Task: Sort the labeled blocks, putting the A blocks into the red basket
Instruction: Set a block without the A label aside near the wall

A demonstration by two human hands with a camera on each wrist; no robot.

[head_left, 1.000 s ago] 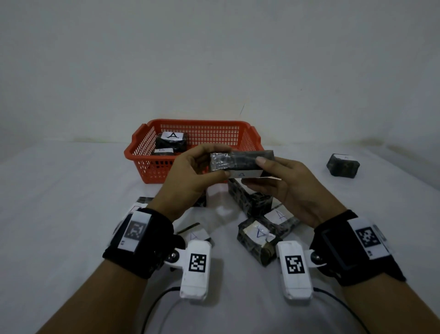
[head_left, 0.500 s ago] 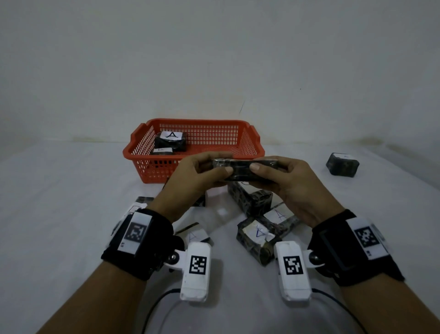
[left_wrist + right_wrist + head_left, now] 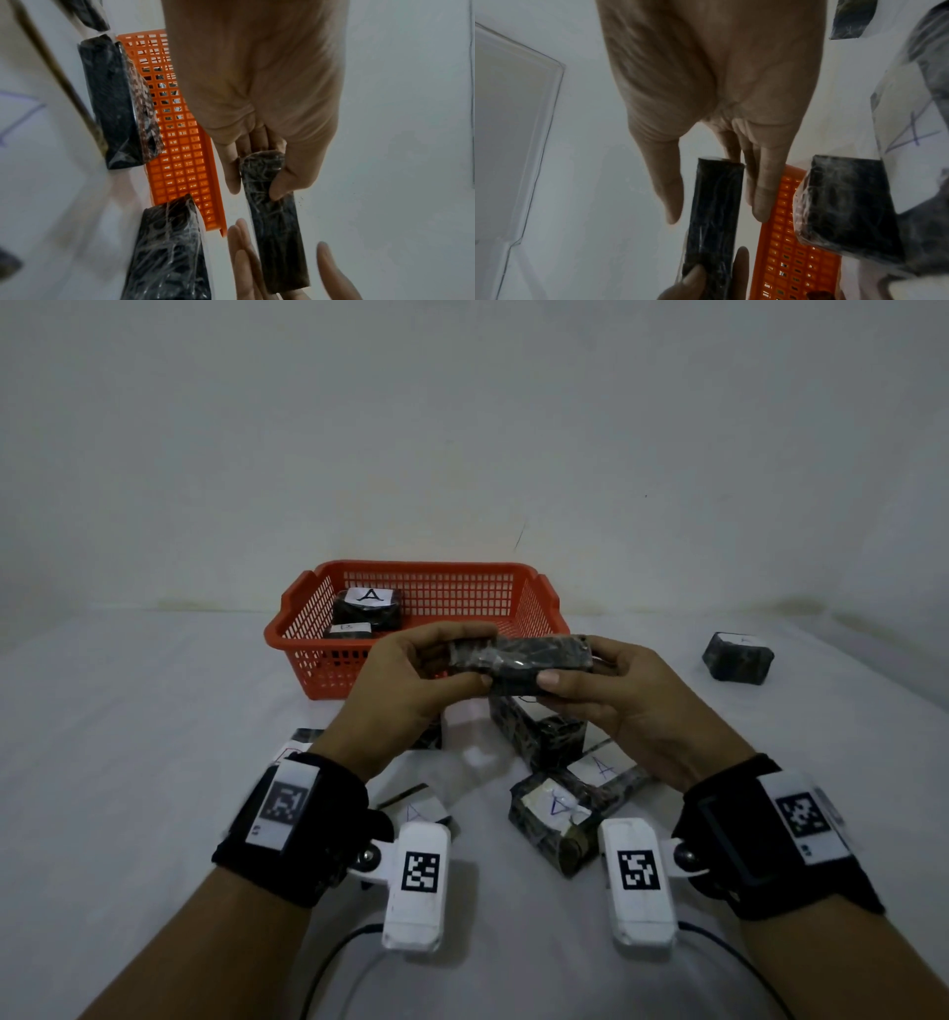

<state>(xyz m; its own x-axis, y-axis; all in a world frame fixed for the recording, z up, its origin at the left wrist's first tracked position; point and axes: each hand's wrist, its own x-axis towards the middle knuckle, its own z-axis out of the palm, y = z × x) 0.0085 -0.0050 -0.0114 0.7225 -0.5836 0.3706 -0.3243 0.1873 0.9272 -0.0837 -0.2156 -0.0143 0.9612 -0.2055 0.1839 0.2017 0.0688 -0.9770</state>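
You are holding one block [image 3: 518,657] level between both hands, lifted off the white tabletop [image 3: 128,762] just in front of the near wall of the red basket [image 3: 328,660]. Your left hand [image 3: 411,680] is pinching its left end between thumb and fingers, and your right hand [image 3: 631,701] is gripping the right end the same way. The two-handed hold probably lets you turn the block to find its letter; no label is showing on the faces turned toward you, so which letter it carries cannot be told.

The block is looking long and flat, dark and mottled under shiny, crinkled clear wrap. Inside the basket, near its left wall, a block marked A [image 3: 367,608] is lying label-up. More blocks [image 3: 560,814] are sitting on the tabletop below your hands, and one more [image 3: 737,657] is resting toward the right edge.
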